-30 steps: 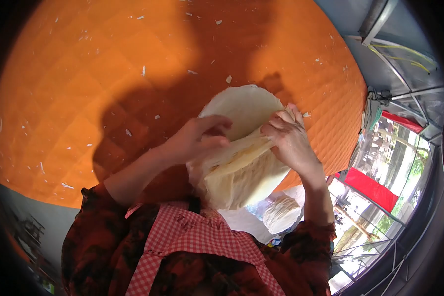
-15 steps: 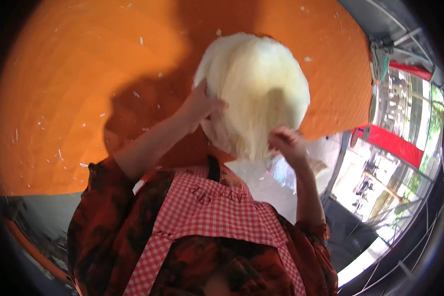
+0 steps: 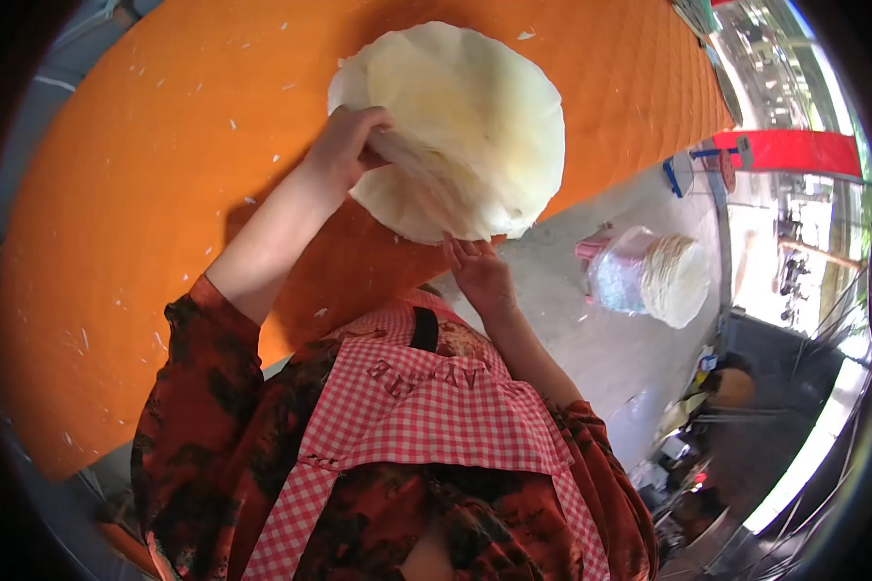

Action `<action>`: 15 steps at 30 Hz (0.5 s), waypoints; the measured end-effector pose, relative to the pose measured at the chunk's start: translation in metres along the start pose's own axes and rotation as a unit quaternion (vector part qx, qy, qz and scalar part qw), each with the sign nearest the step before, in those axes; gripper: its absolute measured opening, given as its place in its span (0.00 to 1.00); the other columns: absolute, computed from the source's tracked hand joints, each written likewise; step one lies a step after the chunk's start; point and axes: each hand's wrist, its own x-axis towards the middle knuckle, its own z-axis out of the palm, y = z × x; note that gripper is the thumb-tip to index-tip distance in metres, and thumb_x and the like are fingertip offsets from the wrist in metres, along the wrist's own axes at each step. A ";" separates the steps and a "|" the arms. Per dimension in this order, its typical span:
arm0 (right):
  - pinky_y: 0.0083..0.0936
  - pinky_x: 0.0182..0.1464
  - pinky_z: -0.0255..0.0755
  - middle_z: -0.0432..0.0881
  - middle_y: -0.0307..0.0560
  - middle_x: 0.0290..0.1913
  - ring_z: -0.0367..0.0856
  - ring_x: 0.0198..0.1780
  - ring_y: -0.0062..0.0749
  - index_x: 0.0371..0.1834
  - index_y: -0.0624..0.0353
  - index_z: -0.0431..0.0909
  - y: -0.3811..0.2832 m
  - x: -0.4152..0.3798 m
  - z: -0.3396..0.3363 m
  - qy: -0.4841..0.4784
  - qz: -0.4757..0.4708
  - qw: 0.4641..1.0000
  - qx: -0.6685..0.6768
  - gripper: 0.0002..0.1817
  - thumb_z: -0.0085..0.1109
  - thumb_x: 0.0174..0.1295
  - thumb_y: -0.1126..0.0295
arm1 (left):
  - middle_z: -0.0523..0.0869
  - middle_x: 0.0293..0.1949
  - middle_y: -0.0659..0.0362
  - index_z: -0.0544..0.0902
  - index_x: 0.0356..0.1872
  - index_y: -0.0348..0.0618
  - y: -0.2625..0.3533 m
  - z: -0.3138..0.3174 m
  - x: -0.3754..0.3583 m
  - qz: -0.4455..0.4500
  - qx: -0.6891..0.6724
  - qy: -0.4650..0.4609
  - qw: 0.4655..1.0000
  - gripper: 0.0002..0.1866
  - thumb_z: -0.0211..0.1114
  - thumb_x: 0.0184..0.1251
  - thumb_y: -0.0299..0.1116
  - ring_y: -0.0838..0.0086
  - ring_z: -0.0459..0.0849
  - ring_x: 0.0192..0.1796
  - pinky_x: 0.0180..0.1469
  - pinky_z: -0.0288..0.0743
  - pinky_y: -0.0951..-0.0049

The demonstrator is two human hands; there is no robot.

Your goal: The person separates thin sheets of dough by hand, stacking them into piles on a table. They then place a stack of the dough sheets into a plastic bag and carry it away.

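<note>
A thin round pale flatbread sheet (image 3: 475,116), cream with yellowish patches, is held over the near edge of the orange table cover. My left hand (image 3: 347,143) is closed on its left side, with the thumb over the top and a fold of the sheet running from the grip toward the near edge. At the near edge, my right hand (image 3: 482,276) has its fingers stretched up, with the tips touching the rim. Whether part of the right hand lies beneath the sheet is hidden.
An orange quilted cover (image 3: 165,194) spreads ahead and left, dotted with small white scraps. To the right, a stack of round pale sheets (image 3: 676,281) with clear plastic wrap lies by the grey floor (image 3: 562,339). Mixed items (image 3: 683,455) sit at lower right.
The view has turned, bringing the stack at right into fuller sight. A fold now crosses the sheet from my left hand. My right hand's fingers have gone from curled to stretched at the near edge.
</note>
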 end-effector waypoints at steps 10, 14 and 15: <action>0.47 0.72 0.61 0.60 0.65 0.69 0.59 0.72 0.57 0.63 0.67 0.59 -0.013 -0.018 0.021 -0.012 0.096 0.993 0.065 0.29 0.45 0.53 0.86 | 0.78 0.46 0.50 0.75 0.47 0.34 -0.025 -0.023 0.026 -0.052 -0.077 0.068 0.993 0.14 0.62 0.59 0.26 0.64 0.81 0.47 0.50 0.84 0.62; 0.48 0.72 0.61 0.60 0.65 0.69 0.60 0.72 0.56 0.62 0.68 0.60 -0.003 -0.017 0.037 -0.002 0.120 0.992 0.045 0.29 0.44 0.52 0.86 | 0.77 0.46 0.50 0.75 0.46 0.31 -0.007 0.000 0.030 -0.054 -0.092 0.061 0.992 0.14 0.61 0.60 0.25 0.64 0.81 0.46 0.51 0.84 0.61; 0.48 0.72 0.60 0.61 0.63 0.70 0.61 0.72 0.55 0.62 0.68 0.61 -0.003 -0.013 0.037 -0.024 0.126 0.991 0.032 0.29 0.44 0.52 0.86 | 0.77 0.46 0.50 0.74 0.45 0.31 -0.006 0.002 0.030 -0.053 -0.094 0.066 0.992 0.14 0.61 0.60 0.25 0.63 0.81 0.46 0.51 0.84 0.61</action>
